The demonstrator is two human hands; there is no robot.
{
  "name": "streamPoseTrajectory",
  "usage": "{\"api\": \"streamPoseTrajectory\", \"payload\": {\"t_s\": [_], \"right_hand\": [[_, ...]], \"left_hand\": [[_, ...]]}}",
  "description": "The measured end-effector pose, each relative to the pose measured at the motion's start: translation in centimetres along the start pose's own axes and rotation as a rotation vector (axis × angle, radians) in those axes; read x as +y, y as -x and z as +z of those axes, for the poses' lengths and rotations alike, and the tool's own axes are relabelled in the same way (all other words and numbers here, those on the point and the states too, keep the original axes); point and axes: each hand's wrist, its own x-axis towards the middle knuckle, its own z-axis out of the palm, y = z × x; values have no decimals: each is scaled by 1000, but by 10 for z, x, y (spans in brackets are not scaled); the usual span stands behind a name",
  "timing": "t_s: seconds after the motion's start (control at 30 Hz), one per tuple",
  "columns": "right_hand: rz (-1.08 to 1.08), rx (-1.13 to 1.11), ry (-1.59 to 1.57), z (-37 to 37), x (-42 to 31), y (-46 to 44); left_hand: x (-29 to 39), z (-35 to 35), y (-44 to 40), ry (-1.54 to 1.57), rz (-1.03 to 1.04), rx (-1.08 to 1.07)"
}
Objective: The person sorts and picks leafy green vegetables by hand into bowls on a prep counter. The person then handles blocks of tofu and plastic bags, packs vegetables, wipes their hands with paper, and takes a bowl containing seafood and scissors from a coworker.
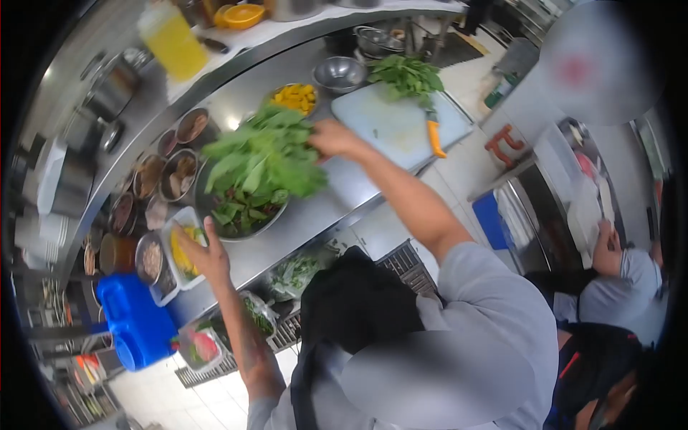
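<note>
Right hand closed on the near side of a big leafy bunch; fingertips buried in leaves, so exact grip unclear. Bunch sits above/across the large metal bowl on the steel desk; can't tell if it's resting on the rim or held clear. Left hand open, fingers spread, over the edge of the white tray with yellow pieces (contact not readable).

Progress, my read: partway. Done: darker leaves are in the bowl, yellow chunks sit portioned in their own bowl. Left: the held bunch isn't fully in, and a second pile of greens lies on the cutting board, orange-handled knife beside it, unheld.
</note>
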Motion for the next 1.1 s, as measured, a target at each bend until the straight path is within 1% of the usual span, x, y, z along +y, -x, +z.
{"api": "streamPoseTrajectory", "payload": {"t_s": [0.07, 0.13, 0.17, 0.2, 0.27, 0.33, 0.37, 0.4, 0.43, 0.47, 0.5, 0.53, 0.6, 0.67, 0.7, 0.73, 0.8, 0.83, 0.87, 0.9, 0.93, 0.97, 1.0, 1.07, 1.1], "right_hand": [[-20, -26, 38, 36, -18, 11], [4, -36, 100, 67, -12, 1], [2, -68, 154, 88, -11, -6], [-14, -123, 140, 108, -13, -10], [130, -52, -128, 128, -13, -19], [165, -54, -142, 159, -7, -30], [206, -28, -154, 167, -2, -34], [213, -28, -159, 173, 5, -36], [236, -113, -136, 176, 9, -35], [258, -200, -112, 178, 11, -35], [226, -246, 2, 172, 16, -36], [229, -247, -2, 156, 9, -26], [96, -197, -21, 106, -8, 4], [102, -127, -21, 33, 4, 12], [66, -34, 0, -11, 23, 6], [45, 51, -4, -58, 43, -1], [71, 360, -52, -144, 93, -18], [85, 536, -54, -182, 109, -23], [87, 574, -47, -218, 125, -27], [164, 687, 39, -259, 150, -28], [249, 796, 119, -297, 182, -31], [241, 811, -52, -327, 227, -47], [254, 826, -57, -341, 230, -44], [253, 728, -439, -334, 212, -54], [259, 721, -443, -333, 208, -62]], "left_hand": [[63, -17, -30, -26, 304, -164], [70, 6, -58, -61, 449, -366], [55, 37, -61, -130, 466, -430], [28, 63, -60, -224, 470, -491], [16, 88, -62, -448, 424, -634], [-19, 109, -70, -367, 314, -760], [-31, 112, -68, -373, 316, -765], [-42, 116, -63, -475, 248, -840], [-48, 117, -60, -576, 174, -911], [-52, 117, -55, -578, 169, -917], [-57, 116, -46, -584, 124, -931], [-57, 115, -42, -589, 85, -942], [-64, 114, -41, -599, 54, -962], [-79, 119, -40, -541, 38, -958], [-90, 123, -34, -519, 76, -920], [-96, 126, -32, -525, 67, -919], [-102, 129, -29, -494, 105, -878], [-118, 128, -27, -462, 166, -858], [-131, 132, -29, -407, 247, -843], [-128, 131, -33, -392, 293, -808], [-108, 125, -43, -334, 289, -870], [-75, 115, -50, -280, 167, -884], [-74, 113, -59, -203, 124, -889], [-37, 102, -70, -207, 89, -882], [-14, 95, -73, -221, 67, -861]]}}
